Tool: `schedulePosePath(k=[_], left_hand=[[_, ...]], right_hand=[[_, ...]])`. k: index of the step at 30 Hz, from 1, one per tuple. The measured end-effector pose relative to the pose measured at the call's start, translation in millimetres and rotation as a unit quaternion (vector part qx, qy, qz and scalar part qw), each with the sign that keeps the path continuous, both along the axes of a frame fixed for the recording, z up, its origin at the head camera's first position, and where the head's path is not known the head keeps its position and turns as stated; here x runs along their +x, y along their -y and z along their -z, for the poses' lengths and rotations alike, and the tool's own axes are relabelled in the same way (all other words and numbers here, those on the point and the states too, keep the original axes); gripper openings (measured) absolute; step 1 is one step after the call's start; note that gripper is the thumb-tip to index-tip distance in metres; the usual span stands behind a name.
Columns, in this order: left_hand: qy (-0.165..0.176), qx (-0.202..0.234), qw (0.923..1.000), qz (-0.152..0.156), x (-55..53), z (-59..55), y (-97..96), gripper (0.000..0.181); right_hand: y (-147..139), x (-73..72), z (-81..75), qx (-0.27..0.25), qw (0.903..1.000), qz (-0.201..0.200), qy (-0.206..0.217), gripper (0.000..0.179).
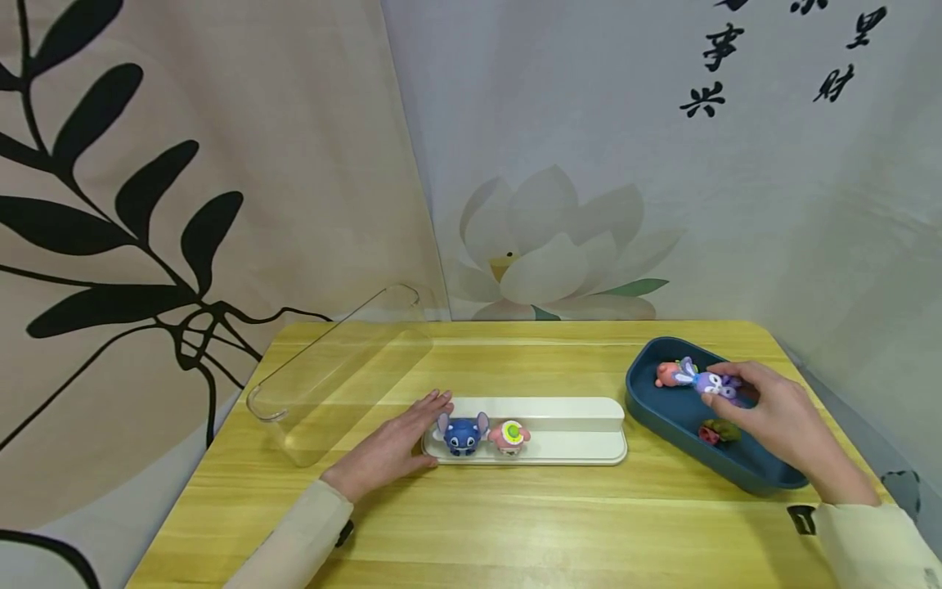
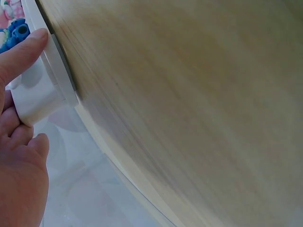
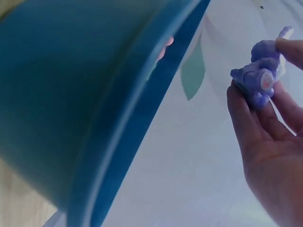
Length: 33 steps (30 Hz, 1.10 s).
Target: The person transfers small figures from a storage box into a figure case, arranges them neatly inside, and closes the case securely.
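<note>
My right hand [image 1: 783,413] pinches a purple rabbit figurine [image 1: 712,384] between thumb and fingers, over the dark blue tray [image 1: 666,429]. The right wrist view shows this rabbit figurine [image 3: 259,78] above the tray's rim [image 3: 125,101]. Inside the tray are a pink figurine [image 1: 667,375] and a green and dark pink one [image 1: 719,431]. At the left end of a white stepped display stand [image 1: 574,446], my left hand [image 1: 397,442] grips it, thumb at the front edge and fingers behind. A blue big-eared figurine [image 1: 463,435] and a pink figurine [image 1: 509,438] stand side by side on its lower step.
A clear plastic cover [image 1: 338,384] lies slantwise at the table's left side, close to my left hand. The wooden table [image 1: 515,523] ends at a printed cloth backdrop [image 1: 589,123] behind. Beyond the tray, the table's right edge slopes down beside my right forearm.
</note>
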<state>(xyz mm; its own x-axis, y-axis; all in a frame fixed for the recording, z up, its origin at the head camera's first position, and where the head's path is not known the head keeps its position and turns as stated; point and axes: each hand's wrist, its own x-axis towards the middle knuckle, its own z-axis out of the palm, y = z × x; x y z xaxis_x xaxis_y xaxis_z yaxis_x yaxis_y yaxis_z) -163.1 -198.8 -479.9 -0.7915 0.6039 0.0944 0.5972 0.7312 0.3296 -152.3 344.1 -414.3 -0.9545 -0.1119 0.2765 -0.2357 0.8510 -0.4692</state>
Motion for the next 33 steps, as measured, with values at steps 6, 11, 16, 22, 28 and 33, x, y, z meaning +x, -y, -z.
schedulePosePath(k=[6, 11, 16, 22, 28, 33], left_hand=[[0.001, 0.001, 1.0, 0.001, 0.3, -0.4, 0.2, 0.093], [0.004, 0.003, 1.0, 0.0, 0.6, -1.2, -0.1, 0.093], [0.004, 0.001, 1.0, -0.001, 0.4, -1.4, -0.1, 0.093], [0.0, -0.001, 1.0, 0.0, 0.5, -1.1, 0.2, 0.093], [0.002, -0.002, 1.0, -0.001, 0.7, -1.1, -0.5, 0.093], [0.004, 0.0, 1.0, 0.002, 0.5, -1.0, -1.1, 0.092]], right_hand=[[12.0, 8.8, -4.5, -0.03, 0.9994, -0.013, -0.012, 0.042], [22.4, 13.0, -5.4, -0.051, 0.9976, -0.03, -0.036, 0.038], [31.4, 15.7, -4.2, -0.06, 0.9962, -0.039, -0.049, 0.041], [44.8, 17.4, 0.6, -0.083, 0.9927, -0.06, -0.063, 0.044], [57.0, 18.8, 4.9, -0.105, 0.9874, -0.087, -0.081, 0.049], [65.6, 18.4, 7.2, -0.109, 0.9861, -0.094, -0.083, 0.046]])
